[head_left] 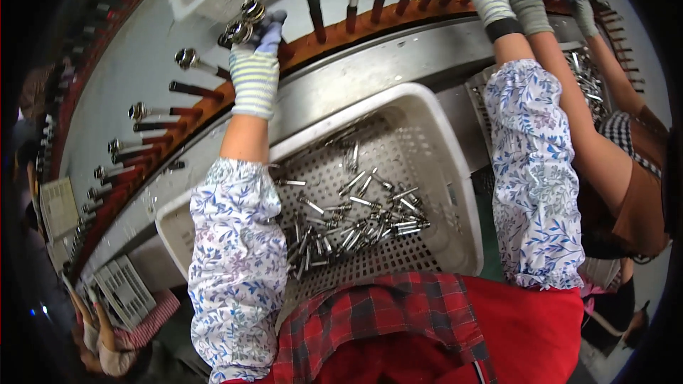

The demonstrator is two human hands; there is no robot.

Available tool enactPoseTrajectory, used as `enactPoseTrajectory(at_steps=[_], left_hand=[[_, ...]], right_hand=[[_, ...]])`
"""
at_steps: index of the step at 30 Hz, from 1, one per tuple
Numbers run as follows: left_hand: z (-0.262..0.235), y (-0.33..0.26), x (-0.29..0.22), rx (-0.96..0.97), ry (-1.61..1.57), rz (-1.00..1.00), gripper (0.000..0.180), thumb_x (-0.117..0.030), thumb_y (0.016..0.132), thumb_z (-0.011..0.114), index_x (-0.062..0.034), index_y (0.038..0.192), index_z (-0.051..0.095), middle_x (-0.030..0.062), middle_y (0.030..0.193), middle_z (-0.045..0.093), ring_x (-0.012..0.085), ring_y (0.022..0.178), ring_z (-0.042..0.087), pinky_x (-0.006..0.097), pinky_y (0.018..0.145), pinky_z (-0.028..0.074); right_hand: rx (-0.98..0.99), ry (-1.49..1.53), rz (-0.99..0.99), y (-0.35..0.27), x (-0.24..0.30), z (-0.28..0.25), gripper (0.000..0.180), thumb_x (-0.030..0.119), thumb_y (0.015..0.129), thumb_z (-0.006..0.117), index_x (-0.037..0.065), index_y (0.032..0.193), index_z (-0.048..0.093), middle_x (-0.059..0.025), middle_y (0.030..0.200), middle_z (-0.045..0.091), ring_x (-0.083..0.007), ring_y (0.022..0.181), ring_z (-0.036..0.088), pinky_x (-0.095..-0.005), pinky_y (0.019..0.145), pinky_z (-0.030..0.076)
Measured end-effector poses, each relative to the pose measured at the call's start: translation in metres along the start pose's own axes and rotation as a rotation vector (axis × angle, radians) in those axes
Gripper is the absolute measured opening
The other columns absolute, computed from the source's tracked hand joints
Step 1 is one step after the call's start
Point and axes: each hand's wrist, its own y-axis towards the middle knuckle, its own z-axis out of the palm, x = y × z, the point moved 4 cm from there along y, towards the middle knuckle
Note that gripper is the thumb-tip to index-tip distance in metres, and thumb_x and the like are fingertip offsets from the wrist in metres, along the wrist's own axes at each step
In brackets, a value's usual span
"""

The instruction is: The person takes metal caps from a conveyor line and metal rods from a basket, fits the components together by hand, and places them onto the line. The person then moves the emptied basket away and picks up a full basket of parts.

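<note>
Between the floral sleeves point(235, 256), a hand could pass over the perforated plastic basket point(455, 185) at centre, but standing rods point(314, 14) line the upper curve and a co-worker's arm point(583, 117) blocks the upper right.

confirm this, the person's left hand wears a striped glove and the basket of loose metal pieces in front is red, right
Not quite: the head view shows a pale greyish basket, not a red one. The striped glove on the left hand and the loose metal pieces are correct.

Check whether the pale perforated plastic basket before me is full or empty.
Neither, it's partly filled: small shiny metal pieces lie scattered inside the basket, whose perforated floor shows around them.
</note>
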Motion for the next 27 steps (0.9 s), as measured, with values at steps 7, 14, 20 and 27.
enactPoseTrajectory(at_steps=[7, 14, 20, 27], left_hand=[[-0.028, -0.067, -0.050, -0.226, 0.139, -0.027, 0.023, -0.015, 0.086, 0.060, -0.0039, 0.105, 0.059, 0.0054, 0.096, 0.062, 0.0167, 0.086, 0.056, 0.028, 0.086, 0.042], [-0.026, -0.199, -0.041, 0.746, 0.737, 0.244, 0.020, -0.011, 0.082, 0.055, -0.0134, 0.101, 0.060, 0.0113, 0.096, 0.063, 0.0262, 0.082, 0.063, 0.037, 0.071, 0.051], [-0.022, -0.236, 0.110, 0.933, 1.133, -0.432, 0.050, -0.042, 0.083, 0.053, -0.0093, 0.120, 0.053, 0.0165, 0.117, 0.057, 0.0316, 0.104, 0.056, 0.040, 0.088, 0.044], [-0.035, -0.259, 0.145, 0.889, 1.132, -0.386, 0.053, -0.035, 0.078, 0.062, -0.0153, 0.125, 0.048, 0.0161, 0.109, 0.060, 0.0312, 0.099, 0.059, 0.043, 0.087, 0.046]], right_hand=[[0.363, 0.006, 0.547, 0.014, -0.070, -0.026, 0.040, 0.030, 0.093, 0.045, 0.005, 0.124, 0.047, -0.0185, 0.105, 0.062, -0.0248, 0.078, 0.065, -0.0276, 0.064, 0.054], [-0.114, -0.488, -0.619, -0.172, 0.014, 0.076, 0.023, 0.013, 0.087, 0.050, 0.006, 0.107, 0.059, -0.0114, 0.091, 0.063, -0.0197, 0.077, 0.062, -0.0290, 0.069, 0.050], [0.791, -1.413, -0.606, -0.280, -0.007, 0.183, 0.029, 0.012, 0.078, 0.053, 0.005, 0.106, 0.058, -0.0095, 0.094, 0.062, -0.0231, 0.085, 0.061, -0.0347, 0.066, 0.048], [1.056, -1.750, -0.257, -0.275, -0.163, 0.230, 0.028, 0.017, 0.087, 0.045, 0.007, 0.110, 0.058, -0.0126, 0.097, 0.062, -0.0273, 0.093, 0.061, -0.0416, 0.071, 0.047]])
